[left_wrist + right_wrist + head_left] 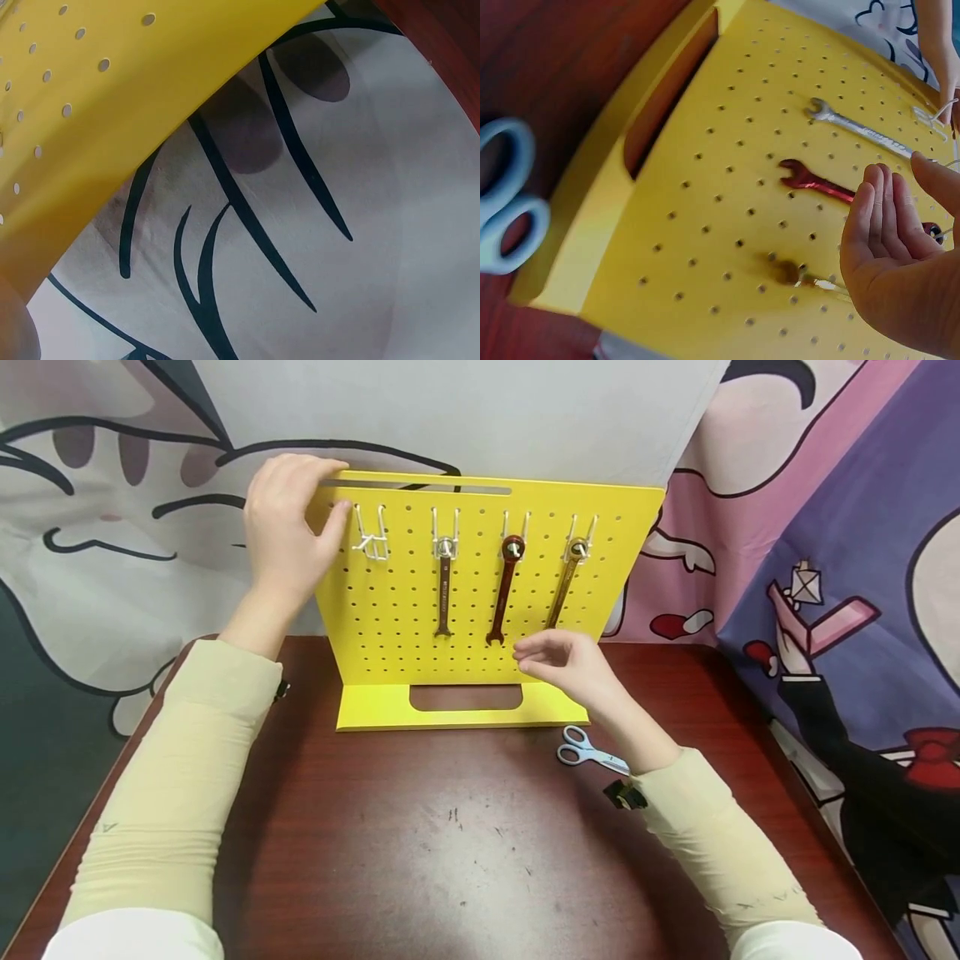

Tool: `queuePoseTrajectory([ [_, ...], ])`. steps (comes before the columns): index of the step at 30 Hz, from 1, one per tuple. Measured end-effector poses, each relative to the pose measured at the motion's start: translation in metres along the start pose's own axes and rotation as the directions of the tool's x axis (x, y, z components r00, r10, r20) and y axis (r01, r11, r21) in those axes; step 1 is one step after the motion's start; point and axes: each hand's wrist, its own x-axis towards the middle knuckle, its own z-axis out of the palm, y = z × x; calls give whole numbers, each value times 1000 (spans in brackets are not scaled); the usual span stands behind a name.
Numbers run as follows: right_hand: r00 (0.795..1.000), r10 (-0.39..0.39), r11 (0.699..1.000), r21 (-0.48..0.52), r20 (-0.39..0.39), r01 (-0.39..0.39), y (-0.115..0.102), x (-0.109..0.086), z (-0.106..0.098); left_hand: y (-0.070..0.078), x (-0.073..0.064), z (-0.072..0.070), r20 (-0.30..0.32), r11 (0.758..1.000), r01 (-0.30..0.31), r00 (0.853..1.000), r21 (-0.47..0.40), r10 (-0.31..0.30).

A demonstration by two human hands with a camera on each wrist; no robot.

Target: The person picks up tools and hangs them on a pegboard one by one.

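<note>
A yellow pegboard (405,602) stands upright on its flat base. My left hand (288,518) grips its upper left corner, thumb on the front face and fingers over the top edge. Three wrenches hang from white hooks: a silver one (444,597), a red one (502,593) and a gold one (566,581). Just below the gold wrench is my right hand (573,668), its fingers extended and nothing in its grasp. In the right wrist view the right hand (904,240) overlaps the red wrench's shaft, palm facing the board.
At the far left of the board a white hook (371,539) carries no wrench. Light blue scissors (581,749) lie on the dark red table (420,827), by the base's right front corner. A printed cloth backdrop (525,418) surrounds the table.
</note>
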Motion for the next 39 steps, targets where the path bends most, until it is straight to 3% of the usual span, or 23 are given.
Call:
queuePoseTrajectory([
  [13,999,37,987,-155,19,-34,57,-44,-34,3,2,-4,44,997,77,996,-18,-76],
  [21,998,56,977,-208,28,-49,93,-62,-50,4,2,-5,48,997,82,995,-9,-82],
  [27,997,65,951,-304,31,-52,114,-70,-56,4,1,-4,50,997,77,996,-7,-77],
  [33,998,53,905,-424,32,-35,124,-76,-57,4,2,-5,53,997,79,995,-4,-79],
  [39,997,56,880,-474,49,-26,135,-78,-59,4,1,-5,51,997,81,995,-5,-81],
])
